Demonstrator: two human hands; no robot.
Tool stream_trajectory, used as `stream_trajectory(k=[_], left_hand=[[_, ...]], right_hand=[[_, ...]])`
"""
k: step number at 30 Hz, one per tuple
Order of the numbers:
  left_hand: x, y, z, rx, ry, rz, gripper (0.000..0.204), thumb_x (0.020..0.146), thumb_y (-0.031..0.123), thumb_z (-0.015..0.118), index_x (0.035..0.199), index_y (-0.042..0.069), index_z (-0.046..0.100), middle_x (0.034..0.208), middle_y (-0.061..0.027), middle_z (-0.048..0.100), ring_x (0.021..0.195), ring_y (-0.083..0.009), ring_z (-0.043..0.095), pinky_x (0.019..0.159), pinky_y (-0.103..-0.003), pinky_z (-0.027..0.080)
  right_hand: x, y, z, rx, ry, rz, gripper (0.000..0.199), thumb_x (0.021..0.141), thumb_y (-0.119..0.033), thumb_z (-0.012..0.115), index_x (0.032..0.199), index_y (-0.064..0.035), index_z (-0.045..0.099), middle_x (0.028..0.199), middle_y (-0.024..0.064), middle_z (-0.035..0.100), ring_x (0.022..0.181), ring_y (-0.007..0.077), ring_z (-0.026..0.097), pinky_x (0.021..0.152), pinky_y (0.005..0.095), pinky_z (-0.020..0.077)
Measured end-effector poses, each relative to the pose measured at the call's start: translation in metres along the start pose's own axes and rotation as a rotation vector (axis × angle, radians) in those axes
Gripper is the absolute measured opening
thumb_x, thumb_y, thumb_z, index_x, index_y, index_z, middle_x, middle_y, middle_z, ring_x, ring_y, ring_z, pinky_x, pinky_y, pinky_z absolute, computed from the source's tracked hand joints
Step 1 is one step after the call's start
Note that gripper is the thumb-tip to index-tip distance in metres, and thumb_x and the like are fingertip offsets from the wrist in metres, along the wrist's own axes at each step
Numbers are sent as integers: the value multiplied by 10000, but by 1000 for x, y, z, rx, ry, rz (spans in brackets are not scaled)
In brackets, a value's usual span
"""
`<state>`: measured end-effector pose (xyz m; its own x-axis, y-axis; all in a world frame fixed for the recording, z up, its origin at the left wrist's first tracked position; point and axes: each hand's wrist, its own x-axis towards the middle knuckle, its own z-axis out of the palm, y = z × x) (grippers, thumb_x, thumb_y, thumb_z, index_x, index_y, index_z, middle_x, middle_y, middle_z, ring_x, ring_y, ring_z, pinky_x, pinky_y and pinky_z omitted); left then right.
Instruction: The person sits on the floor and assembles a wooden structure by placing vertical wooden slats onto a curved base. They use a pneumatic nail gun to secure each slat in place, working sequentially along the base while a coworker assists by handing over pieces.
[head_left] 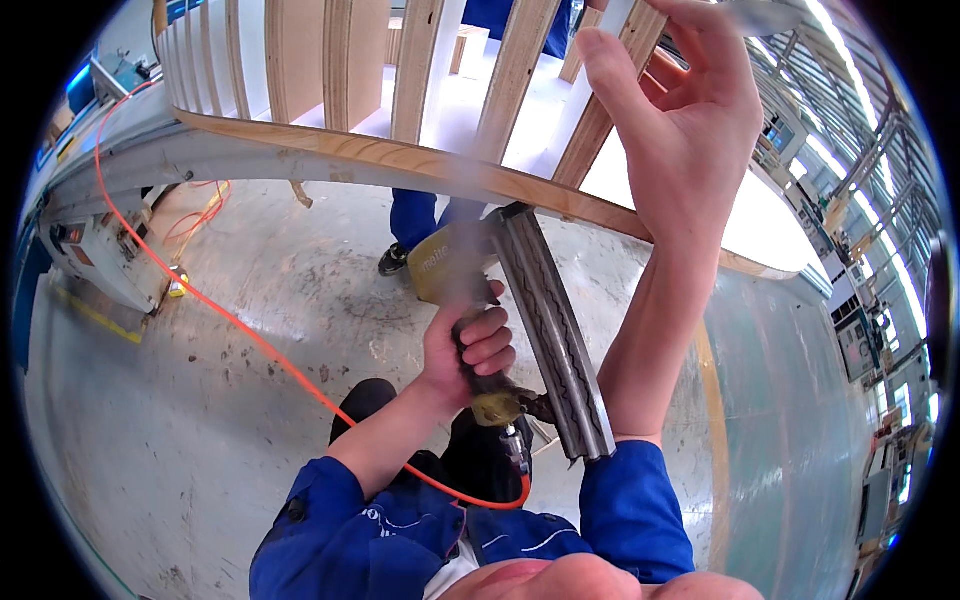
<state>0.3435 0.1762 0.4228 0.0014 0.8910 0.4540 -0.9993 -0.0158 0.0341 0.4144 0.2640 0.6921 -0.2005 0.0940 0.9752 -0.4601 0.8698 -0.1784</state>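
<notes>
Wrapped tight around the dark handle of one pneumatic nail gun (500, 300), the left hand (470, 345) makes a full-fisted grip in the lower centre of the frame. That gun has a yellow-olive body and a long grey metal magazine slanting down toward the lower right; its nose presses against the curved plywood edge (400, 160) that sweeps across the middle. One orange air hose (200, 300) leaves the butt of the handle, loops below it and runs up to the upper left. Both forearms rise from blue sleeves at the bottom edge.

Higher, in the upper right, the right hand (690, 120) holds one upright wooden slat (600, 110), thumb and fingers curled loosely round it, a narrow grip. About eight more pale wooden slats (415, 70) stand in a row along the curved edge. Beyond, another person's blue-trousered legs (412, 218) stand on the concrete floor (200, 420), one dark shoe showing. A grey machine (100, 250) sits at the left.
</notes>
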Motion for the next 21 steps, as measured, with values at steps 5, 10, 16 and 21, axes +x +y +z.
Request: stream_trajectory(k=[5,10,16,21], left_hand=[[14,-17,10,-176,-114,-49,353,1057,340,555,1300,89,606,648,88,397,490,-34,379,478,-222,361],[19,-28,5,-308,-157,-88,346,1060,352,565,1267,82,628,641,82,424,492,-41,416,491,-228,395],[25,-40,12,-375,-223,-129,361,1053,381,586,1241,75,630,639,70,459,489,-47,443,510,-238,436],[25,-46,11,-420,-220,-123,358,1056,380,583,1234,73,629,636,70,458,477,-51,439,508,-232,445]], right_hand=[[-1,-15,4,-134,40,50,322,858,79,703,1155,2,607,1074,61,585,1017,134,649,901,308,607],[-2,-6,5,-41,20,27,306,865,71,703,1146,-1,605,1060,46,580,999,122,640,898,309,603],[-3,-9,5,-104,32,27,292,874,68,698,1142,1,604,1064,54,589,997,126,641,908,313,599],[-3,-12,9,-109,62,12,284,878,62,699,1136,5,596,1080,68,602,1009,139,649,913,315,596]])
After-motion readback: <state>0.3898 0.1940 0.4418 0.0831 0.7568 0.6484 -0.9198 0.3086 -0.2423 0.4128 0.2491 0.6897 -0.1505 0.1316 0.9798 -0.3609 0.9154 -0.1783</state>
